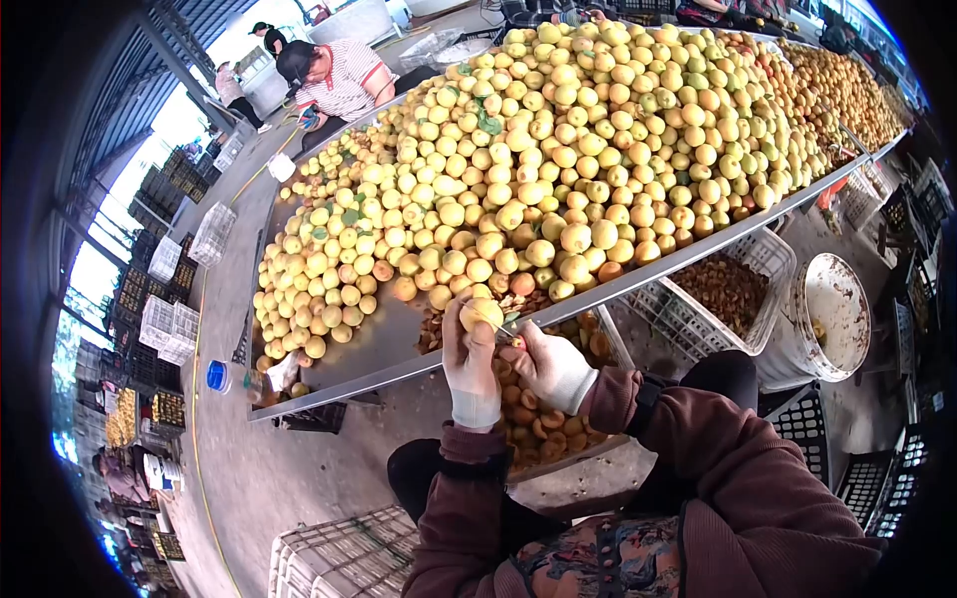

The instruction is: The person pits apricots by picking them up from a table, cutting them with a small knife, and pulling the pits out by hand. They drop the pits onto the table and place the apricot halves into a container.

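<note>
My left hand (471, 374), in a white glove, holds a yellow apricot (480, 314) upright between thumb and fingers, close over the table's metal edge. In my gloved right hand (556, 367) is a small knife (517, 342) with a reddish handle; its thin blade points at the apricot's side. Beyond both hands rises a large heap of whole apricots (558, 149) on the metal table (379, 344). Below them, between my knees, stands a crate of halved apricots (538, 424). Brown pits or scraps (431, 331) lie on the table by my left hand.
A white crate of brown pits (723, 289) and a stained white bucket (835, 317) stand at the right. A bottle with a blue cap (217, 376) is at the table's left corner. A person in a striped shirt (344, 85) works across the heap. A white crate (344, 553) stands lower left.
</note>
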Demonstrator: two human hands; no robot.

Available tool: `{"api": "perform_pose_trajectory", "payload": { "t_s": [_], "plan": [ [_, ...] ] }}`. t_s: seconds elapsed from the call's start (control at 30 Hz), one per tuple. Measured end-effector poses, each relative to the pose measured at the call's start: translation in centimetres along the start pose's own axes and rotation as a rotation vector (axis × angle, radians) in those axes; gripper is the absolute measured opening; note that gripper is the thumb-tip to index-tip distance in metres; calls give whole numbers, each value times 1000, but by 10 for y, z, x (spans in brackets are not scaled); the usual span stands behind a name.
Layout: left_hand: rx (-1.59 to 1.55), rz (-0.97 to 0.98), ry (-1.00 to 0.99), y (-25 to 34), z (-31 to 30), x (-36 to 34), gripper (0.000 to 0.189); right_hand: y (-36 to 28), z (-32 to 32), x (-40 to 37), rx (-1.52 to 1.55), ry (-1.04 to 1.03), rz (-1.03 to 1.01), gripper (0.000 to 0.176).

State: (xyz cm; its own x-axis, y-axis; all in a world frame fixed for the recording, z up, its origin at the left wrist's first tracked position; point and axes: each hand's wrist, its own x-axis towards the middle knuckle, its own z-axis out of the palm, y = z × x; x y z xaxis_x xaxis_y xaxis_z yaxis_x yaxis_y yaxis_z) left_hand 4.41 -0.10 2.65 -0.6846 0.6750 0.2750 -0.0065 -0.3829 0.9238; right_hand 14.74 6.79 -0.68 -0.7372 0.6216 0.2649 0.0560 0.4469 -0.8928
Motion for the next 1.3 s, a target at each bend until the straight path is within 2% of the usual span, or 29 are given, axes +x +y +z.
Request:
{"api": "perform_pose_trajectory", "payload": {
  "t_s": [0.03, 0.07, 0.13, 0.17, 0.2, 0.27, 0.33, 0.4, 0.43, 0.47, 0.53, 0.57, 0.7, 0.77, 0.8, 0.87, 0.9, 0.93, 0.97, 1.0, 1.03, 1.07, 1.13, 1.2, 1.27, 1.3],
  "plan": [
    [-158, -154, -22, -7, -8, 0, 41, -2, -1, 1, -49, -25, 16, 25],
    [-159, -152, -23, -13, -13, -2, 41, -4, -3, 2, -99, -48, 30, 26],
    [148, -87, -28, -22, -18, -6, 45, 3, 3, 1, -30, -17, 5, 26],
    [-57, -208, 2, -15, -13, -3, 50, 4, 4, 0, 40, 11, -16, 27],
    [-59, -210, 2, -15, -12, 0, 50, 5, 4, 1, 38, 11, -15, 27],
    [161, -94, -81, -16, -14, 2, 50, 6, 3, 2, -14, 11, 7, 29],
    [144, -160, -81, -22, -19, 1, 52, 9, 3, 2, -59, 2, 37, 34],
    [1, -407, -91, -20, -17, -3, 52, 8, 0, 2, -148, -26, 71, 40],
    [-229, -513, -49, -32, -21, -1, 46, 15, 1, 2, -264, -103, 87, 49],
    [-230, -520, -46, -22, -14, -4, 46, 18, 2, 1, -264, -107, 94, 49],
    [605, -80, -146, 6, 7, -14, 49, 20, 4, 0, -374, -48, -3, 50],
    [692, -25, -140, 3, 7, -16, 56, 16, 3, 1, -403, -95, 14, 52],
    [772, 62, -117, -7, -11, -17, 54, 24, 4, 1, -433, -82, -95, 49],
    [947, 150, -106, -7, -16, -16, 50, 18, -4, 0, -435, -103, -173, 45],
    [948, 160, -103, -6, -17, -14, 50, 13, -8, -2, -376, -59, -180, 34],
    [-539, -529, 134, -6, -20, -8, 38, 6, -9, 1, -178, 165, -174, 27],
    [-349, -532, 77, -7, -16, -5, 35, -6, -14, 4, -104, 219, -82, 28],
    [135, -319, 32, -4, -7, -16, 41, -10, -17, 9, 44, 236, -53, 26],
    [384, -32, -126, -39, -22, -19, 37, -4, -12, 14, 149, 266, -48, 25],
    [626, 232, -133, -63, -17, -25, 36, 1, -5, 17, 256, 298, -40, 24],
    [307, -31, -75, -54, -2, -28, 32, -4, -4, 17, 255, 351, -30, 23],
    [351, -64, -51, -36, 8, -28, 31, 2, -1, 18, 283, 335, 66, 24],
    [479, 21, 70, -24, 15, -26, 31, 20, 14, 17, 331, 348, 160, 19],
    [469, 52, 90, -26, 16, -28, 30, 13, 19, 21, 348, 361, 99, 20],
    [455, 84, 114, -30, 15, -31, 30, 1, 17, 20, 422, 354, 216, 21],
    [461, 40, 128, -33, 14, -31, 28, -1, 20, 19, 412, 377, 204, 21]
  ]
}}
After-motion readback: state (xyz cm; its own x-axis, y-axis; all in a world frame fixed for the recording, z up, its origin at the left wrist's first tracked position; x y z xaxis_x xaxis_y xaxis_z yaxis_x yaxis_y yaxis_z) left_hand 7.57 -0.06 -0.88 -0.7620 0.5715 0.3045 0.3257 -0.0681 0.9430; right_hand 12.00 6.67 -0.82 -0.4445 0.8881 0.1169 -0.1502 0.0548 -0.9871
